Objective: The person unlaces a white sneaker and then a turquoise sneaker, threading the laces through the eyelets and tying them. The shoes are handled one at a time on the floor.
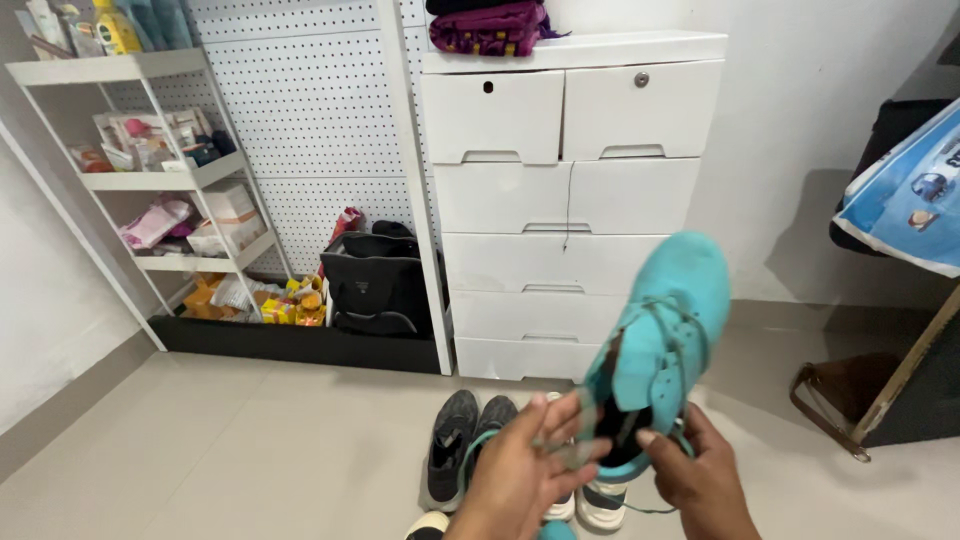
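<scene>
Grip, right hand: the right hand (703, 480) is closing its fingers on the heel end of a turquoise shoe (655, 350), thumb lying against the rim of the opening.
Grip, left hand: the left hand (525, 470) is curling loosely at the same opening, fingertips reaching toward the collar; how firmly it is gripping cannot be told, as the fingers are blurred.
Shoe, position: the shoe is being held in the air in front of the person, above the floor (230, 450) and before the lower drawers.
Shoe, axis: its long axis is running diagonally, heel low beside the hands, toe pointing up and to the right, away from the wearer; the laced upper is facing the camera.
Hand pose: both hands are rising from the lower edge of the view, backs toward the camera, meeting at the heel with the left slightly lower and nearer.
Shoes on floor: one dark grey pair (465, 440) is standing just below the held shoe; parts of lighter shoes (600, 505) are showing behind the hands, count unclear.
Drawer chest (565, 190): one white unit is standing against the wall, folded purple cloth (490, 28) lying on top.
Bag (378, 285): one black bag is sitting left of the chest.
Shelf rack (150, 180): one white rack is holding bottles and packets.
</scene>
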